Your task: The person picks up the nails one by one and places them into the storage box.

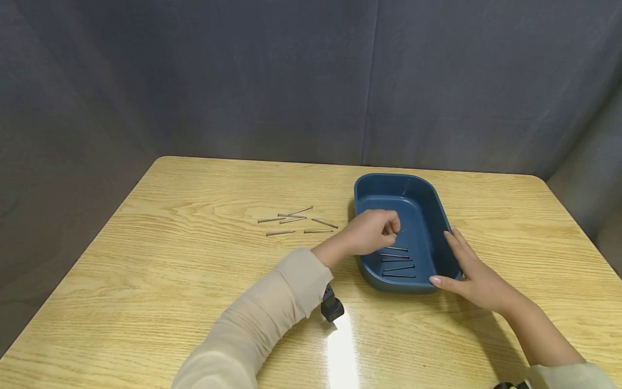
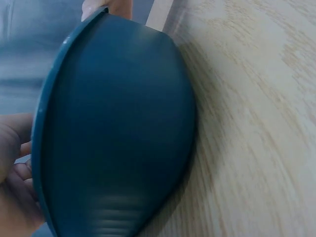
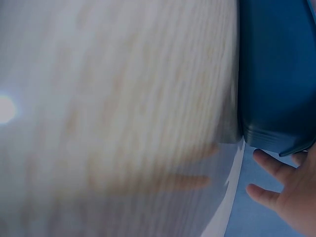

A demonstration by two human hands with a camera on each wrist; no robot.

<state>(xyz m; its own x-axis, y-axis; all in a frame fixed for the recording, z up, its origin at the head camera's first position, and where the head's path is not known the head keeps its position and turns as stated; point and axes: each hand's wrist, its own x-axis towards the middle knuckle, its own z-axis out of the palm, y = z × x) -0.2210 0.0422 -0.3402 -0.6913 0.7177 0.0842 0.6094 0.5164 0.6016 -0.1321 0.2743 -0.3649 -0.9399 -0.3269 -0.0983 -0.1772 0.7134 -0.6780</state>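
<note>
My left hand (image 1: 373, 232) is over the blue tray (image 1: 396, 290), fingertips pinching a thin nail (image 1: 401, 232) whose end sticks out to the right. Beneath that hand, several nails (image 1: 398, 276) lie roughly side by side on the tray floor. My right hand (image 1: 473, 275) rests at the tray's right near corner, thumb by the rim and straight fingers along the outer wall. In the left wrist view, the tray's side (image 2: 118, 113) hides part of the left hand (image 2: 17, 177). Spread fingers of the right hand (image 3: 296, 192) show beside the tray in the right wrist view.
Left of the tray, several loose nails (image 1: 280, 233) lie scattered on the wooden table (image 1: 170, 259). A dark grey curtain (image 1: 243, 81) hangs behind the table. A black wrist device (image 1: 332, 306) sits under the left sleeve.
</note>
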